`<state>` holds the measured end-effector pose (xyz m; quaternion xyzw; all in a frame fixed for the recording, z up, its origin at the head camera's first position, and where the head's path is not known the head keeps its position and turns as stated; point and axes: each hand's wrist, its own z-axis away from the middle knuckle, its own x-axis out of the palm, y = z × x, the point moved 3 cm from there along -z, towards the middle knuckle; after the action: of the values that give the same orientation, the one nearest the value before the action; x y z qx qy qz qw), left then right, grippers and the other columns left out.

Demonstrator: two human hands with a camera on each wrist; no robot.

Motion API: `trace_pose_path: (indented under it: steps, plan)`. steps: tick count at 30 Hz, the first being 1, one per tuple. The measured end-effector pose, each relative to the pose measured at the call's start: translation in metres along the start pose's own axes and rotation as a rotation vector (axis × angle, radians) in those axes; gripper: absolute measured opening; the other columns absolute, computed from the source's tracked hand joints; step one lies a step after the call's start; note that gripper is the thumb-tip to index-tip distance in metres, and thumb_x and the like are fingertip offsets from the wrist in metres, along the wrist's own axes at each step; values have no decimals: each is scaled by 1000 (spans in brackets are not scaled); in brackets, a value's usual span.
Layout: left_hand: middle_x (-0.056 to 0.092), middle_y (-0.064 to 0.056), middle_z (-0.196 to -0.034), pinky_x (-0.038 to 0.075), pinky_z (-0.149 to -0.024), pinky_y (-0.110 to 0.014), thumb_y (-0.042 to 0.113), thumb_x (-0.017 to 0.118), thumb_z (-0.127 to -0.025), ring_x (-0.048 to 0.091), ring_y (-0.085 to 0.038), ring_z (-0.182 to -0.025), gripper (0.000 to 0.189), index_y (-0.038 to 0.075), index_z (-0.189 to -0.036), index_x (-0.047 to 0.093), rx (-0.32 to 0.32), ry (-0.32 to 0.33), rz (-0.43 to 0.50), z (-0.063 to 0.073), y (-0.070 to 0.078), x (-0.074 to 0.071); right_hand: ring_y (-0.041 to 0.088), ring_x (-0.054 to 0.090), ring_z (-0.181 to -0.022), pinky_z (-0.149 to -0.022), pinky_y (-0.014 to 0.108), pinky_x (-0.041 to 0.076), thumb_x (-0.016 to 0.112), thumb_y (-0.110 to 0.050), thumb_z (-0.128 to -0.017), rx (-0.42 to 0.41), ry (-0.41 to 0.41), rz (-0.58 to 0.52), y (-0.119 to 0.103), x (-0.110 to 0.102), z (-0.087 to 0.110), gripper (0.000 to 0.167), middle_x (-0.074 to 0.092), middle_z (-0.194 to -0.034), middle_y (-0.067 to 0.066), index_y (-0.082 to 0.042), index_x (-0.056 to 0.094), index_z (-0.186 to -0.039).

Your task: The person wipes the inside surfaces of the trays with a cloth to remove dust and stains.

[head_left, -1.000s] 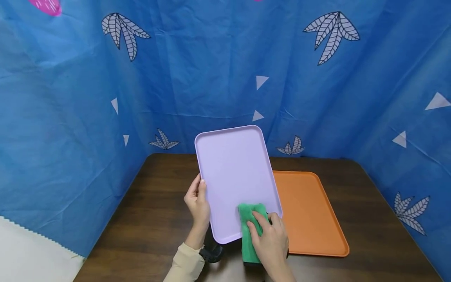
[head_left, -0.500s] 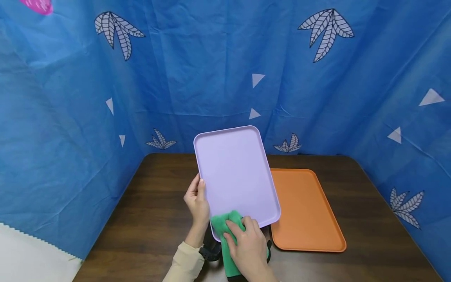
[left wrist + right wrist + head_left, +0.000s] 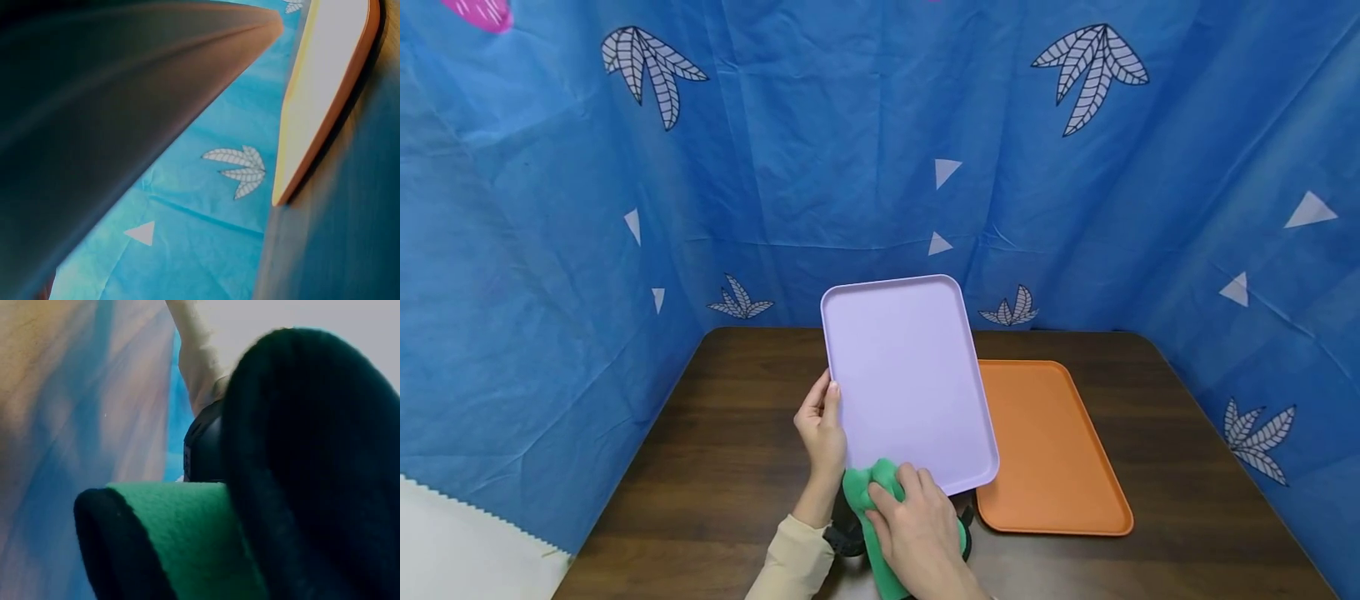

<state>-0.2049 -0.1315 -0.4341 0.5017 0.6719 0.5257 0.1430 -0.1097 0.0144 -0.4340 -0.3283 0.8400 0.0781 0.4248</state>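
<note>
A lilac tray (image 3: 910,375) is held up, tilted toward me, over the table. My left hand (image 3: 820,429) grips its left edge, thumb on the front and fingers behind. At the lower left corner, my right hand (image 3: 917,529) holds a green cloth (image 3: 861,498) bunched under its fingertips, hiding that corner. The cloth hangs down below the tray. In the right wrist view the green cloth (image 3: 187,531) shows a black edging, with a large dark fold beside it. The dark underside of the tray (image 3: 125,106) fills much of the left wrist view.
An orange tray (image 3: 1048,450) lies flat on the brown wooden table (image 3: 722,467), right of the lilac tray and partly behind it. A blue patterned curtain (image 3: 820,150) hangs around the back and sides. A black wrist strap (image 3: 845,540) is on the left wrist.
My right hand has slid the green cloth leftward along the tray's lower end, from the lower right part to the lower left corner. My left hand keeps its grip.
</note>
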Motion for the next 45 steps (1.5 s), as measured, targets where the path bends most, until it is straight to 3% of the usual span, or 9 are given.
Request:
trace_pose_path:
  steps: [5, 16, 24, 36, 45]
  plan:
    - [64, -32, -114, 53, -76, -15, 3, 55, -97, 65, 1, -90, 33, -18, -123, 57, -9, 8, 9, 0, -1, 0, 9, 38, -66, -49, 17, 30, 85, -32, -71, 77, -29, -55, 3, 0, 2, 26, 47, -83, -3, -27, 77, -95]
    - [72, -10, -109, 54, -76, -16, 2, 55, -97, 66, -1, -90, 33, -19, -122, 57, -13, 8, 45, 2, -3, 1, 2, 35, -66, -52, 15, 29, 84, -31, -72, 334, -152, -219, 15, -5, 5, 24, 43, -77, -11, -27, 79, -96]
    - [72, -9, -108, 54, -75, -16, 2, 55, -97, 66, -1, -89, 32, -19, -122, 57, -2, 10, 56, 1, -2, 1, 1, 33, -63, -52, 14, 27, 85, -30, -72, 413, -155, -220, 33, -12, 9, 25, 39, -75, -12, -25, 80, -96]
    - [73, 3, -101, 55, -72, -18, 3, 56, -97, 68, -2, -85, 34, -19, -122, 56, -33, 25, 93, -3, -2, -2, 6, 36, -60, -50, 21, 30, 83, -28, -75, 637, -222, -210, 76, -24, 13, 26, 46, -76, -6, -22, 79, -100]
    - [73, -3, -104, 56, -74, -18, 3, 56, -97, 68, -3, -86, 34, -19, -123, 56, -57, 18, 99, -2, -3, 0, 14, 36, -55, -45, 26, 30, 82, -27, -77, 699, -219, -88, 98, -33, 16, 28, 46, -74, 2, -20, 78, -104]
